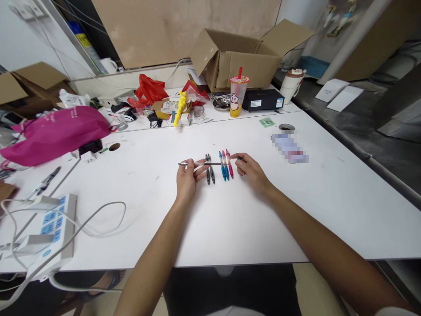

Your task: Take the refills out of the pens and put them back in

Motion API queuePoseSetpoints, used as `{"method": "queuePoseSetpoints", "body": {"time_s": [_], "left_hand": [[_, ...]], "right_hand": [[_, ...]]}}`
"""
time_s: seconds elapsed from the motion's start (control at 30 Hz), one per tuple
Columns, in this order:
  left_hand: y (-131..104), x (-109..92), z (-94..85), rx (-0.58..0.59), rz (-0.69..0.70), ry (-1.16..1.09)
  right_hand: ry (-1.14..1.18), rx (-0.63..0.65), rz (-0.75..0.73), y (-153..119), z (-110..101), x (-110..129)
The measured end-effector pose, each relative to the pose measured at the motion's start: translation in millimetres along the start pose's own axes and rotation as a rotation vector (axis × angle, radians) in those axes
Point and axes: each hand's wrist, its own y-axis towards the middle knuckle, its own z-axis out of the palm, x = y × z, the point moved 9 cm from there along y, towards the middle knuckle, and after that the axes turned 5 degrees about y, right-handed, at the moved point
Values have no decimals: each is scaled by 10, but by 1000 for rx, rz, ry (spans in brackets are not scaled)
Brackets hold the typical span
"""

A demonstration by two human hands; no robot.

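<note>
My left hand point(187, 179) pinches a long, thin pen refill point(215, 164) between thumb and fingers, holding it level so that it points right. Under and beside it, two grey pens point(210, 175) lie side by side on the white table point(148, 232). A little to their right are two pens with blue lower halves point(224, 171) and a pink pen point(229, 166). The refill's far end reaches over these coloured pens. Just right of them, my right hand point(252, 172) is closed with a small dark piece point(241, 158) at its fingertips; its kind is unclear.
A white power strip point(67, 232) with looping cables lies at left, near a magenta bag point(62, 131). Along the back stand a drink cup point(237, 94), a black box point(263, 100) and an open carton point(246, 66). A tape roll point(287, 127) rests at right.
</note>
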Motion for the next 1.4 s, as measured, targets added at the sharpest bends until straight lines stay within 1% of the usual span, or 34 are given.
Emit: {"method": "queuePoseSetpoints", "body": {"time_s": [0.07, 0.13, 0.27, 0.37, 0.47, 0.57, 0.67, 0.77, 1.1, 1.4], "left_hand": [[-2, 6, 21, 21, 9, 16], [-5, 17, 43, 46, 17, 30], [-24, 45, 95, 95, 27, 49], [-27, 53, 105, 98, 27, 46], [6, 33, 30, 38, 30, 43], [61, 12, -114, -58, 19, 22], [97, -29, -253, -145, 37, 18], [108, -53, -299, -166, 50, 27], [54, -15, -157, -87, 19, 43], [53, 24, -141, -90, 24, -11]], "right_hand": [[-52, 22, 24, -23, 62, -21], [-91, 8, 43, -38, 87, -49], [-99, -42, 67, -44, 81, -116], [-112, -70, 45, -38, 54, -105], [-123, -80, 38, -30, 25, -79], [-138, -89, 44, -19, -18, -57], [-152, -112, 31, -4, -78, -30], [-157, -111, 23, 8, -105, -22], [-183, -76, 94, -29, -51, -6], [-195, -57, 88, -29, -47, -30]]}}
